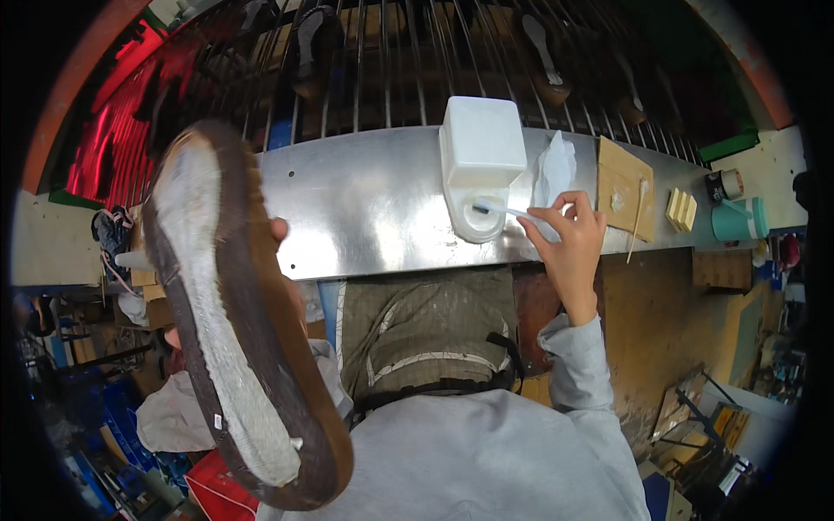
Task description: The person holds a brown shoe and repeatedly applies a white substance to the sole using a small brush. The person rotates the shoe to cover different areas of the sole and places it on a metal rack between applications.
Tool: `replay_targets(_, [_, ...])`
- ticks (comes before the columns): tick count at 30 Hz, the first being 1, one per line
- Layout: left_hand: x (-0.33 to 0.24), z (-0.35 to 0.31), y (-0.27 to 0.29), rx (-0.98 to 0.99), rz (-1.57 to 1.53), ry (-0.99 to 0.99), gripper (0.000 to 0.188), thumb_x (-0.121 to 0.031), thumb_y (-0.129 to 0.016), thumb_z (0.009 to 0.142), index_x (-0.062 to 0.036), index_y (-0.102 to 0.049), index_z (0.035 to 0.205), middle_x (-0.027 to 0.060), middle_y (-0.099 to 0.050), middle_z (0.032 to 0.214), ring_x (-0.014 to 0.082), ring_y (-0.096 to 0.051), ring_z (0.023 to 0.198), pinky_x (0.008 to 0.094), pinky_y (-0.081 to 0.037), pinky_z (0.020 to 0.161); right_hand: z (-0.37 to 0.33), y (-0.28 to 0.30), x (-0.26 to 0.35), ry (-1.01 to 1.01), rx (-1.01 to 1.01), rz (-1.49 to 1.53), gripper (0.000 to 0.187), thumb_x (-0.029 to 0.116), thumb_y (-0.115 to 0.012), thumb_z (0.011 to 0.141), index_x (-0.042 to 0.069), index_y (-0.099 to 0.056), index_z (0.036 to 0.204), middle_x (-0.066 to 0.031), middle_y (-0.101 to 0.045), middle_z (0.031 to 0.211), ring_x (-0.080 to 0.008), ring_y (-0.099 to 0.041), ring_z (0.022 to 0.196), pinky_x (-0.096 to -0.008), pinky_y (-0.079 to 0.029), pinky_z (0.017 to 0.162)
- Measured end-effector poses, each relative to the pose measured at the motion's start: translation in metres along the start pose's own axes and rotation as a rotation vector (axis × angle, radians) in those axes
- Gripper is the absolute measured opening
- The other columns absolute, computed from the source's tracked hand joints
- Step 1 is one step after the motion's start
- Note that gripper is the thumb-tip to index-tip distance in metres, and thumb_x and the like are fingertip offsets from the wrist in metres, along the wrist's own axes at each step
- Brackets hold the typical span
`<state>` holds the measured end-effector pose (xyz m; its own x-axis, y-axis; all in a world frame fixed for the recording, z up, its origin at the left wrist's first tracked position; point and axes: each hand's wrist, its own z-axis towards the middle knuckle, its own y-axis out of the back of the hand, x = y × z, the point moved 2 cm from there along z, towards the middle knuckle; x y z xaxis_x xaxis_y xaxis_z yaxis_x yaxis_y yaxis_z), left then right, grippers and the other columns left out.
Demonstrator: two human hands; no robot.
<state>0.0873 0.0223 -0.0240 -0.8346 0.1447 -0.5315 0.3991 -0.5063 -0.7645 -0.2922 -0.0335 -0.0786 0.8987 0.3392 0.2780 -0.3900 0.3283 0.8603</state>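
White brush point(519, 214) sits pinched in the right grip point(569, 239), while the mostly hidden left grip point(280, 229) clasps a brown shoe point(252, 317).

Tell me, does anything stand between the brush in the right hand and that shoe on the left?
At most the rim of the white container, beside the tip of the brush. Past that, over the metal bench to the brown shoe, nothing visible stands in the way.
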Motion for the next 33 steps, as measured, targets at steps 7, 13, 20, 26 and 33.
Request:
replay_targets(7, [-0.034, 0.005, 0.011, 0.247, 0.133, 0.172, 0.123, -0.051, -0.089, 0.065, -0.0211, -0.013, 0.157, 0.0282, -0.065, 0.109, 0.0362, -0.067, 0.085, 0.0429, -0.059, 0.071, 0.009, 0.0, 0.004, -0.009, -0.072, 0.014, 0.019, 0.023, -0.087, 0.07, 0.013, -0.078, 0.084, -0.0012, -0.054, 0.094, -0.0188, -0.051, 0.075, -0.0353, -0.031, 0.079])
replay_targets(13, [-0.05, 0.029, 0.022, 0.514, 0.078, 0.326, 0.107, -0.062, -0.072, 0.079, -0.0246, -0.009, 0.156, 0.0394, -0.06, 0.11, 0.0479, -0.064, 0.097, 0.0495, -0.059, 0.082, 0.004, -0.003, 0.003, -0.071, -0.061, 0.004, 0.022, 0.025, -0.088, 0.071, 0.014, -0.079, 0.088, -0.0019, -0.052, 0.096, -0.0183, -0.05, 0.078, -0.0365, -0.034, 0.081])
replay_targets(20, [-0.03, 0.009, -0.013, -0.169, 0.157, -0.055, 0.119, -0.053, -0.083, 0.069, -0.0152, -0.012, 0.155, 0.0305, -0.061, 0.112, 0.04, -0.065, 0.099, 0.0442, -0.058, 0.084, -0.02, -0.002, 0.002, -0.297, -0.161, 0.208, 0.014, 0.019, -0.085, 0.077, 0.009, -0.079, 0.085, -0.0037, -0.047, 0.088, -0.0166, -0.043, 0.062, -0.0322, -0.034, 0.056])
replay_targets(26, [0.022, 0.004, -0.033, -0.69, 0.324, -0.194, 0.115, -0.039, -0.087, 0.066, -0.0081, -0.018, 0.153, 0.0254, -0.058, 0.123, 0.0353, -0.061, 0.11, 0.0431, -0.054, 0.093, 0.009, 0.023, 0.03, -0.369, -0.144, 0.759, 0.016, 0.017, -0.082, 0.081, 0.006, -0.082, 0.093, 0.0005, -0.043, 0.086, -0.0099, -0.043, 0.071, -0.0278, -0.034, 0.06])
replay_targets(33, [0.049, 0.007, -0.052, -0.638, 0.326, -0.035, 0.112, -0.022, -0.091, 0.063, 0.0002, -0.026, 0.151, 0.0195, -0.053, 0.136, 0.0299, -0.056, 0.123, 0.0417, -0.049, 0.102, 0.046, 0.071, 0.096, 0.127, -0.256, 0.776, 0.048, 0.035, -0.093, 0.05, 0.016, -0.084, 0.093, -0.0004, -0.044, 0.091, -0.0159, -0.046, 0.081, -0.0288, -0.036, 0.07])
